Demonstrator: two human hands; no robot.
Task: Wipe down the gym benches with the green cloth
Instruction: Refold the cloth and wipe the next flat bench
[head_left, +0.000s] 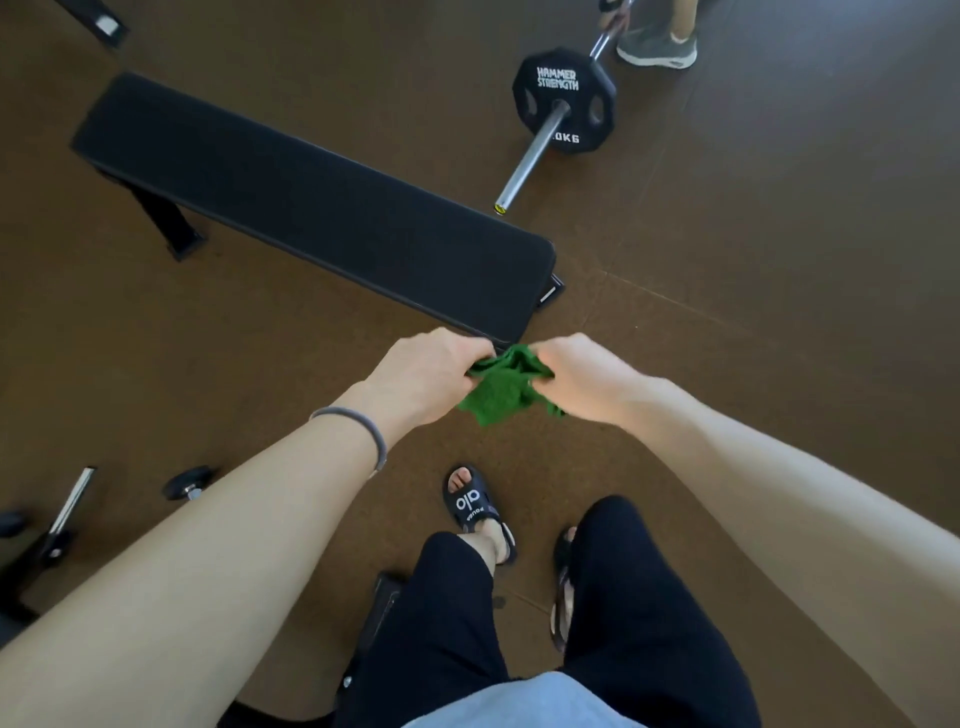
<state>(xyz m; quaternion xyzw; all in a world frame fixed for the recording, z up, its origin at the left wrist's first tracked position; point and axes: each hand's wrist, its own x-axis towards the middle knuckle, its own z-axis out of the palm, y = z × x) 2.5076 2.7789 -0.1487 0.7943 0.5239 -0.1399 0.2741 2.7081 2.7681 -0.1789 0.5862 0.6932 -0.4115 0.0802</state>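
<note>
A crumpled green cloth (501, 387) hangs in the air between my hands, just short of the near end of a black padded flat bench (311, 208). My left hand (431, 376) grips the cloth's left side with curled fingers. My right hand (579, 376) pinches its right side. The bench runs from upper left to centre on the brown floor, and its near end lies directly beyond my knuckles. The cloth does not touch the bench.
A barbell (540, 148) with a black weight plate (563, 98) lies on the floor right of the bench, by another person's shoe (657, 49). A dumbbell (189, 483) and equipment frames sit at lower left. My sandalled feet (475, 506) stand below my hands.
</note>
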